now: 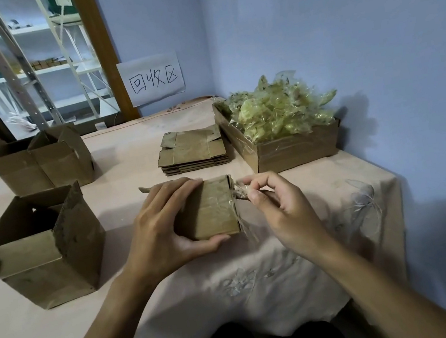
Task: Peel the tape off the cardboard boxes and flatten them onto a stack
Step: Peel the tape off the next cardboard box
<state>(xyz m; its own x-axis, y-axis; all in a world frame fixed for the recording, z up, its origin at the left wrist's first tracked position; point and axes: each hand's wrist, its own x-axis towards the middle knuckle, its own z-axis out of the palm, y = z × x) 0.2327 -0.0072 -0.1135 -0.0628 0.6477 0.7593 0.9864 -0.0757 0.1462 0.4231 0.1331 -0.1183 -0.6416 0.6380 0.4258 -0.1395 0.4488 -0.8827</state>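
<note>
On a cloth-covered table (51,330), below a wall sign (152,80) handwritten "回收区", a small cardboard box (213,208), likely light and stiff, is gripped by the left hand (161,229) while its thin, clingy clear tape (238,191), best taken at the loose end, is pinched by the right hand (278,209).

At frame centre I see the left hand (164,231) gripping a small brown cardboard box (213,208), while the right hand (281,206) pinches a strip of clear tape (239,192) at the box's right edge. Above centre, a stack of flattened cardboard (193,151) lies on the pale pink tablecloth (115,169). Just right of it sits a cardboard tray (295,148) heaped with crumpled yellowish tape (279,109). An open brown carton (46,266) stands at left.
</note>
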